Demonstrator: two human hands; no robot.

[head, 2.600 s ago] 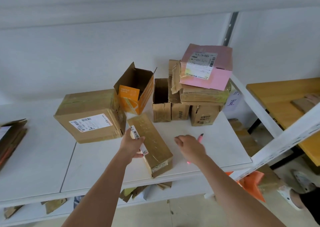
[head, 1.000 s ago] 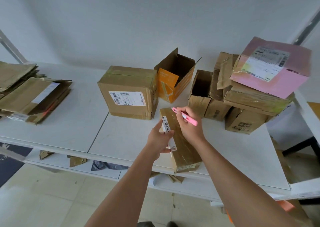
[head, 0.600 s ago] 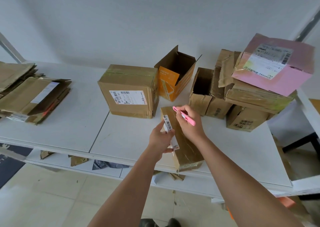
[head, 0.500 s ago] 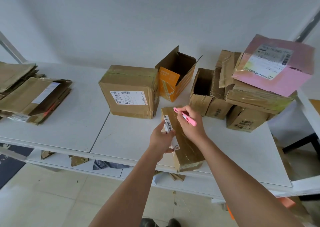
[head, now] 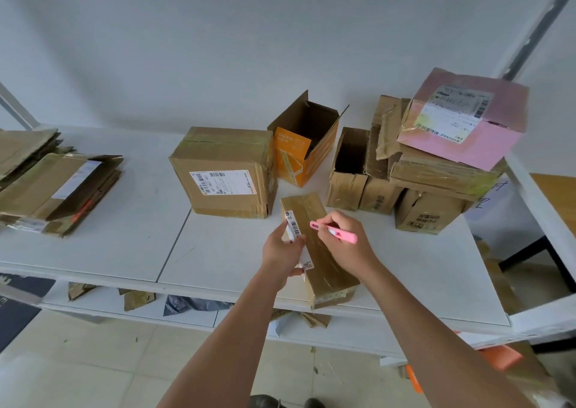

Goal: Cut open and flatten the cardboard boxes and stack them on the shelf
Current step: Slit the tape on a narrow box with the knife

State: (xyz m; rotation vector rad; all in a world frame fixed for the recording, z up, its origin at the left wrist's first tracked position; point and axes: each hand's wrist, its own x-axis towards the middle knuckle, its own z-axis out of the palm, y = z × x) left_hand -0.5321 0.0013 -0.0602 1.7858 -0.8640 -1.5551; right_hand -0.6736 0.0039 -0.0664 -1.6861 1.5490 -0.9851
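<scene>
White shelf (head: 131,245) carries boxes; left hand (head: 282,252) grips the long box (head: 321,252) at 6 o'clock, right hand (head: 349,245) pinches a pink cutter (head: 335,231).

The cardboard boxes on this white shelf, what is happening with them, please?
A person is about to cut open a long narrow brown cardboard box sealed with tape, lying on the white shelf. The left hand grips its side at the barcode label, while the right hand holds a pink utility cutter over the top. Several flattened brown boxes are already stacked at the left. A large sealed brown box, an open orange box and a pile topped by a pink box wait behind.
</scene>
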